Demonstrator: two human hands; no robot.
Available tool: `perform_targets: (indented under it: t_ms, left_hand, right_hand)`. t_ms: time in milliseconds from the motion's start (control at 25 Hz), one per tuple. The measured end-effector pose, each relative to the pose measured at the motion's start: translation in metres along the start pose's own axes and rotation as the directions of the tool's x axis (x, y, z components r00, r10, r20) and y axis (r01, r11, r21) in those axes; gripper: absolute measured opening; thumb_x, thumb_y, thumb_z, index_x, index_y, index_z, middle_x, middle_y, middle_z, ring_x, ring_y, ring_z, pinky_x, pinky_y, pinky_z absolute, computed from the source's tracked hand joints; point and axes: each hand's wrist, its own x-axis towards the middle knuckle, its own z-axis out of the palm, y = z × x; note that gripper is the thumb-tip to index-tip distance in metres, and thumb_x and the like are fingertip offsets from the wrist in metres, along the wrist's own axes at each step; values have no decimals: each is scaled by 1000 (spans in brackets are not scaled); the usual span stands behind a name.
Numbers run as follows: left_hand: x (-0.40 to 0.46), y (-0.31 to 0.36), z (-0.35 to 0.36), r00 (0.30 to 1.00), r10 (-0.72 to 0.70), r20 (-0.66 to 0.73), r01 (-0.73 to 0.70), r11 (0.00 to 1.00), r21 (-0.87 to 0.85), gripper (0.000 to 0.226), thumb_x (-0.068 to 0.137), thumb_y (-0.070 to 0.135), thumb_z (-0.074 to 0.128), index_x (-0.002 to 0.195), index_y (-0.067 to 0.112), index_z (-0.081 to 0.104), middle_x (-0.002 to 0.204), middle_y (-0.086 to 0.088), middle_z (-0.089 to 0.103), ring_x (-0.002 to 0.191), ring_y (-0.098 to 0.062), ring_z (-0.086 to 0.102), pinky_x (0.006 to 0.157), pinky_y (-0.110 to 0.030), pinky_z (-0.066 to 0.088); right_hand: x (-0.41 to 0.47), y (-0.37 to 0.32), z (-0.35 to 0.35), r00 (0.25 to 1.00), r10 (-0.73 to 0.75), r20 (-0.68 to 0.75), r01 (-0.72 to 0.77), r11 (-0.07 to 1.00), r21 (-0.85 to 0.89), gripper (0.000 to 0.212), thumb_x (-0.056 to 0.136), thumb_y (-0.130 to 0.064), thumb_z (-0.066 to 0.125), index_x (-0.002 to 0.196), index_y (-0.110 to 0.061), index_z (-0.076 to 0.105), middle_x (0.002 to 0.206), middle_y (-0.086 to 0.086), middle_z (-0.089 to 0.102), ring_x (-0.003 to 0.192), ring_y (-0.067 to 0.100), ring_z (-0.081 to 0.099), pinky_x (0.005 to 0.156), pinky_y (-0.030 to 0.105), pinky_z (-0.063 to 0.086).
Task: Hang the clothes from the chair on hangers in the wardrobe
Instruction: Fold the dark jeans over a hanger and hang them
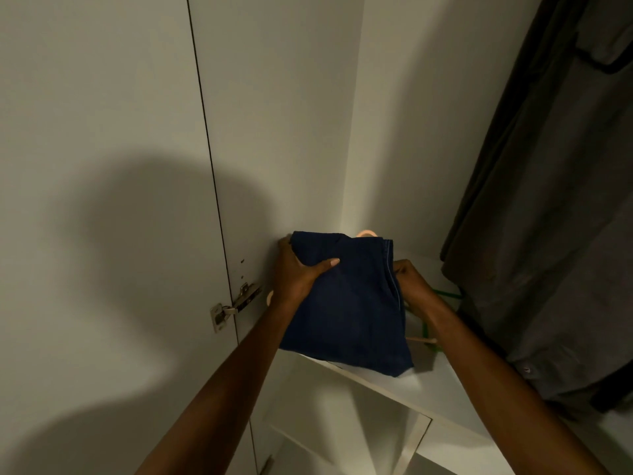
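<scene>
Left hand [301,269] grips the folded jeans [346,303] at their upper left edge, thumb flat across the front, fingers wrapped behind. Right hand [411,277] is at the jeans' right edge by the seam; fingers are tucked behind the denim, so can't tell if it's pinching cloth, the hanger, or just bracing.

Jeans hang in the air between both hands, over the white wardrobe shelf [455,389], bottom hem just above/near the shelf's front edge. Peach-coloured bit pokes out above the top fold and at the left, prob. the hanger [366,232] the jeans are draped over, mostly hidden. Green hanger [445,293] lies on the shelf to the right, behind the right wrist, w/ a pale wooden bar near it.

Step in hand, my read: squaring the jeans on the hanger before it goes up on the rail.

How to do it well:
- keep the fold centred on the bar so both halves weigh about equal, else denim slides off
- left hand keeps the fold clamped till the hook is free and pointing up
- right hand shd smooth the seam side flat, no bunching
- lift clear of the shelf and the green hanger, don't snag

Dark grey clothes [548,234] already hang at the far right; the free slot looks to be left of them. Open door w/ hinge [236,305] is at the left, close to the left wrist, so mind the elbow.
</scene>
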Motion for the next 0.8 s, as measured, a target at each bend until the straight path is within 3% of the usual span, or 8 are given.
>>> perform_targets:
  t_ms: [120,200,280,360,480,520,600,800]
  left_hand:
    - [4,-5,6,1000,-8,0,8,998,60,122,41,76,89,143,25,44,140,7,56,124,-13,58,106,-40,50]
    - [9,-6,9,1000,-12,5,12,997,80,122,43,68,93,144,24,43,141,3,54,126,-16,55,106,-42,50]
    - [12,-9,14,1000,-3,11,2,997,75,121,50,55,98,148,20,38,146,3,49,129,-16,51,109,-39,46]
    - [16,-14,15,998,-55,39,54,998,29,115,49,53,99,145,17,48,142,5,55,125,-14,55,107,-38,48]
    - [16,-11,7,961,-214,176,252,940,-229,81,50,44,101,119,13,71,117,-6,75,100,-22,74,90,-44,61]
    - [14,-6,4,940,-241,243,308,906,-291,73,57,38,99,119,11,71,114,-7,76,98,-23,75,87,-43,61]
    - [7,5,2,927,-208,312,312,889,-334,59,71,34,92,121,11,71,113,-7,76,99,-23,75,82,-36,60]
    - [-2,21,-7,946,-144,292,238,917,-321,85,62,62,89,131,21,63,123,-4,71,108,-23,70,89,-44,57]
  right_hand:
    - [10,7,-5,996,85,-3,-84,992,97,33,97,6,47,71,5,67,64,8,63,59,16,56,59,25,47]
    - [19,7,-3,988,151,-31,-140,961,237,31,96,2,48,83,4,76,80,16,71,70,25,63,71,35,53]
    - [22,4,-2,982,188,-17,-179,957,227,39,95,2,46,69,-4,75,69,9,67,61,19,58,66,33,48]
    - [25,7,-3,982,187,15,-187,972,143,42,98,0,47,61,-5,65,57,2,60,56,16,51,58,29,44]
    - [32,12,-11,997,77,17,-79,976,204,26,97,2,52,83,0,74,83,14,75,76,28,63,73,37,51]
    - [35,9,-18,999,36,-6,-33,963,267,24,93,6,54,94,-1,77,94,16,76,84,30,64,79,40,50]
    - [38,-4,-38,998,-34,-59,52,934,354,26,91,7,56,100,-7,76,94,7,78,85,25,64,77,36,46]
    - [37,-19,-65,983,-169,-77,184,927,327,29,95,7,53,104,-13,72,92,-7,77,86,7,68,82,19,52]
